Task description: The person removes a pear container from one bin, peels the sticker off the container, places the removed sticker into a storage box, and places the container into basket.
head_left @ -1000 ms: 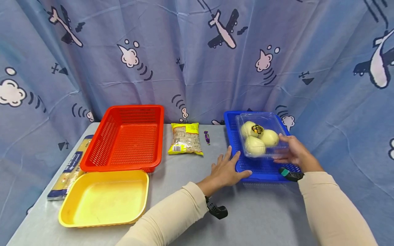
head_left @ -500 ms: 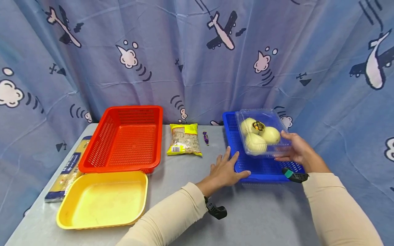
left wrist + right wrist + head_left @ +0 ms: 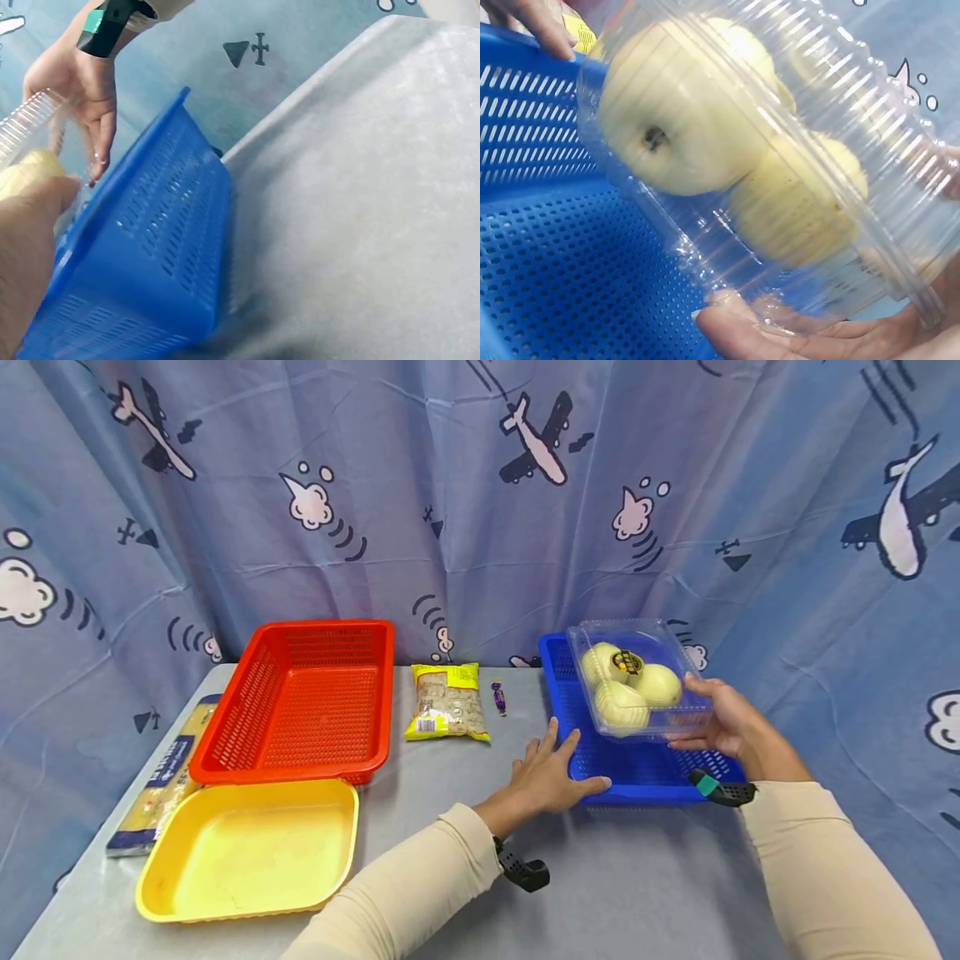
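Observation:
A clear plastic clamshell point(image 3: 637, 681) with three pale yellow apples point(image 3: 682, 124) hangs above the blue basket point(image 3: 630, 767), tilted. My right hand point(image 3: 716, 722) grips its right end, thumb below and fingers along the side. My left hand point(image 3: 551, 772) lies flat with straight fingers on the table, touching the basket's near left rim. The left wrist view shows the blue basket wall point(image 3: 161, 247) and the right hand point(image 3: 79, 82) beyond it. In the right wrist view the clamshell point(image 3: 780, 165) fills the frame over the basket floor point(image 3: 562, 285).
An empty red basket point(image 3: 307, 702) stands at the back left, an empty yellow tray point(image 3: 247, 847) in front of it. A pasta packet point(image 3: 161, 772) lies along the left edge. A yellow snack bag point(image 3: 448, 712) and a purple candy point(image 3: 498, 697) lie mid-table. A patterned curtain hangs behind.
The right hand has raised the clamshell a little higher above the blue basket. The left hand has stayed by the basket rim.

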A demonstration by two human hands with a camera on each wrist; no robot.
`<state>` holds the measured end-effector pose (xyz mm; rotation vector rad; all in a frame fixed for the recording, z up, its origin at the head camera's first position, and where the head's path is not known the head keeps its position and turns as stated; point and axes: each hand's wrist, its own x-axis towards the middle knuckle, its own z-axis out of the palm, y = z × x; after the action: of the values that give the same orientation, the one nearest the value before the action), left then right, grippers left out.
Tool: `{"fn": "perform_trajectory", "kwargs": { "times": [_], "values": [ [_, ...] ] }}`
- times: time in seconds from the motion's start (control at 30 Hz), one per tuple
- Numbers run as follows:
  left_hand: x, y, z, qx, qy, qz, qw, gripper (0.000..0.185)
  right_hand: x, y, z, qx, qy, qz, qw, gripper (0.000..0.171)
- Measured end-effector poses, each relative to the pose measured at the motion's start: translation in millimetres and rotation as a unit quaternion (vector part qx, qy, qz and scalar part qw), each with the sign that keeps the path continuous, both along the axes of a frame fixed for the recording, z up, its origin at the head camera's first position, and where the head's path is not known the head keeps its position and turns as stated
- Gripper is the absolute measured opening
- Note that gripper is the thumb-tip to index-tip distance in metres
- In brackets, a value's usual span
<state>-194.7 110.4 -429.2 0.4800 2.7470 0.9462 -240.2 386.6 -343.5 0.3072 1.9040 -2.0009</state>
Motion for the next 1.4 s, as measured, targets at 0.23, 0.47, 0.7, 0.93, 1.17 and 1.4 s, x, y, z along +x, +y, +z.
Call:
{"fn": "perform_trajectory", "kwargs": {
  "times": [0.23,0.47,0.7,0.93,1.17,1.4],
  "values": [
    [-7.1,-6,19.2,0.126,-0.005,0.009,0.992,0.108,2.2,-9,8.9,0.001,0.009,0.008,1.0,0.058],
    [-16.0,-10,42.4,0.264,-0.031,0.035,0.9634,0.098,7.6,-22,20.1,-0.003,0.01,0.018,1.0,0.086],
    [-19.9,-12,59.1,0.37,-0.114,0.09,0.9175,0.092,12.8,-42,28.5,-0.003,0.018,0.039,0.999,0.085],
    [-20.7,-17,67.3,0.512,-0.217,0.117,0.823,0.089,19.9,-62,31.9,-0.012,0.02,0.051,0.998,0.085],
    [-15.4,-27,75.5,0.568,-0.24,0.123,0.7776,0.092,27.3,-75,34.1,-0.015,0.024,0.048,0.998,0.082],
    [-9.2,-43,83.6,0.577,-0.24,0.114,0.7724,0.093,37.9,-89,37.1,-0.02,0.037,0.043,0.998,0.066]
  ]
}}
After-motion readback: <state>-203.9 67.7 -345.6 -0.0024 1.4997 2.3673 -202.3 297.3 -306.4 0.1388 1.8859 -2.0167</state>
